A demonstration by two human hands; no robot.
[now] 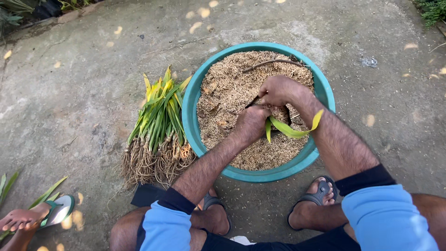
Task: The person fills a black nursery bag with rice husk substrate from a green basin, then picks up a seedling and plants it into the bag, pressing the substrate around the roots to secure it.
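A rough grey concrete floor [69, 102], flecked with spots of sunlight, is filling the view, with a fringe of green plants showing at its upper corners. Near the middle a round teal basin [189, 109] is sitting flat on the concrete, packed almost to its rim with dry tan husk [223, 93]; a thin brown stick [272, 62] is lying across the far part of the fill. The person is squatting at the near rim, both forearms reaching in over the basin. The left hand [251, 123] is pressing down into the middle of the husk with its fingers curled shut around the base of a seedling [290, 129], whose long, strap-like leaves, green fading to yellow at the tips, are bending out to the right and passing under the right forearm. The right hand [278, 89] is hovering just beyond the left, fingers pinched together on a small dark object too obscured to identify. Just left of the basin, touching its outer wall, a bundle of similar seedlings [158, 135] is lying on the concrete, leaves pointing away from the person and pale tangled roots toward them. The person's feet in grey sandals [318, 195] are resting close against the near rim, leaving little room there. Wide bare concrete is lying open to the right of the basin and beyond it. At the lower left edge, another person's foot [21, 218] is resting on a green-strapped sandal, well apart from the basin.
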